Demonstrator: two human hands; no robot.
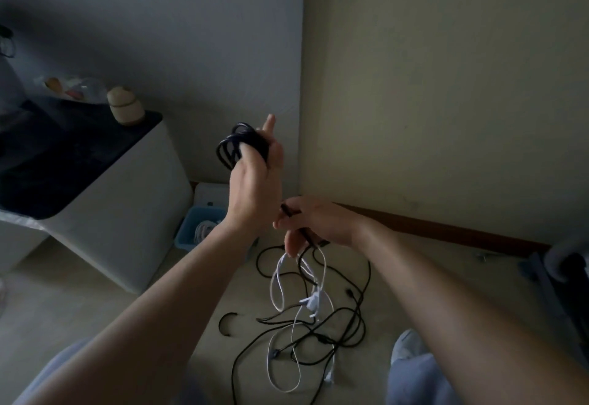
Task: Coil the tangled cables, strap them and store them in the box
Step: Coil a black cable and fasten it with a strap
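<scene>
Head view: left hand (255, 181) grips the black cable coil (228, 149), raised above the floor tangle (318, 318), so the loops stay together. Right hand (318, 223) pinches the trailing black strand (287, 208), likely feeding slack; blue box (194, 229) lies left of the tangle.

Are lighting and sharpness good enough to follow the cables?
Head view: dim and soft; the black coil in the left hand is nearly a silhouette, the black cable in the right hand smeared, the white cable clear; wide-angle stretches the forearms.
</scene>
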